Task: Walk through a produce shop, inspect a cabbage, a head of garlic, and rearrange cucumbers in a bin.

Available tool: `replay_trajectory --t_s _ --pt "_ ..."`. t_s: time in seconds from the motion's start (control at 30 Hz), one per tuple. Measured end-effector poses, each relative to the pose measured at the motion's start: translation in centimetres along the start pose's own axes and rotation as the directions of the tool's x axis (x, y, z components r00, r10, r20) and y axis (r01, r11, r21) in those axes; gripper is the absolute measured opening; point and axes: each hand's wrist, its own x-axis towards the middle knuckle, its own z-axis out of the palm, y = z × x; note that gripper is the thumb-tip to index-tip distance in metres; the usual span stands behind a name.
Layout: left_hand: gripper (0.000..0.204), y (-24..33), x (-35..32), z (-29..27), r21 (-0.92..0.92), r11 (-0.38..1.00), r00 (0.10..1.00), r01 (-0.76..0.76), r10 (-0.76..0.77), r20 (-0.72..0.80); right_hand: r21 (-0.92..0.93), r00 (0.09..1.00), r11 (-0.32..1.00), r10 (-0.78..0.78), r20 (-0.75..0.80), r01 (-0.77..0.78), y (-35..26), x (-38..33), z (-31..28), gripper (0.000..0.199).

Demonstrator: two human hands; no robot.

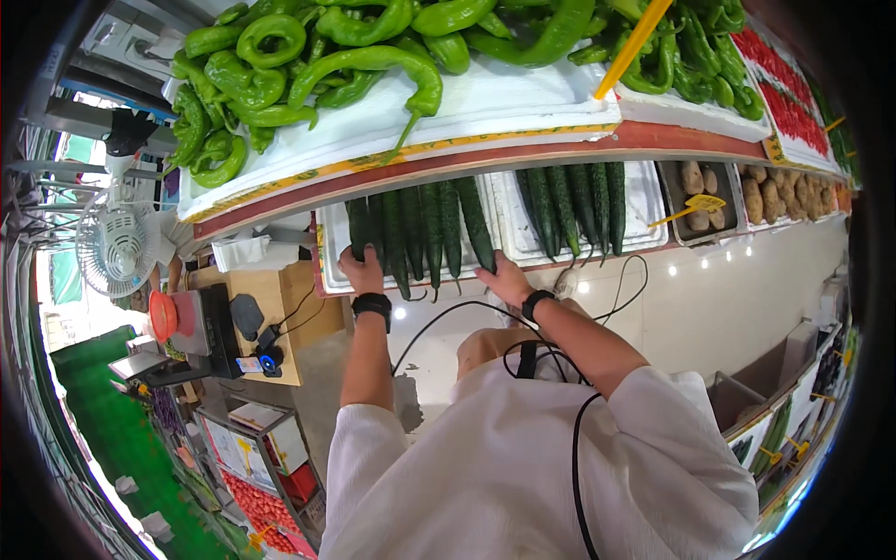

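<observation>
Several dark green cucumbers [431, 224] lie side by side in a white foam tray [333, 271], their tips toward me. At the tray's left end, my left hand [362, 271] has its fingers closed round the near end of a cucumber [358, 222]. My right hand [507, 281] grips the near tip of the rightmost cucumber [476, 224], which lies at a slant. Both wrists wear black bands. A second white tray [644, 213] on the right holds more cucumbers [569, 207]. The cucumbers' far ends are hidden under the upper shelf.
Above the cucumbers, a shelf edge [523, 161] juts out, bearing green peppers [373, 61]. Potatoes [784, 196] lie farther right. A wooden table [297, 331] with a weighing scale [219, 327] stands left, near a fan [117, 238]. Black cable [581, 467] hangs across my body.
</observation>
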Motion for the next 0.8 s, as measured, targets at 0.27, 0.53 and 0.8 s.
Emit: replay_trajectory --t_s 0.27,0.53,0.8 --pt "0.048 2.9 -4.9 2.3 0.021 0.961 0.961 -0.276 0.277 -0.025 0.176 0.994 0.98 0.104 -0.026 -0.098 2.0 0.8 0.7 0.05" --pt "0.053 2.8 -5.8 2.7 0.321 0.935 0.988 -0.154 0.15 0.035 0.125 0.987 0.979 0.159 0.032 -0.162 2.8 1.0 0.8 0.049" --pt "0.037 0.7 -4.3 2.1 0.212 0.94 0.963 -0.268 0.262 0.058 0.193 0.977 0.958 0.202 0.069 -0.212 2.1 0.8 0.5 0.044"
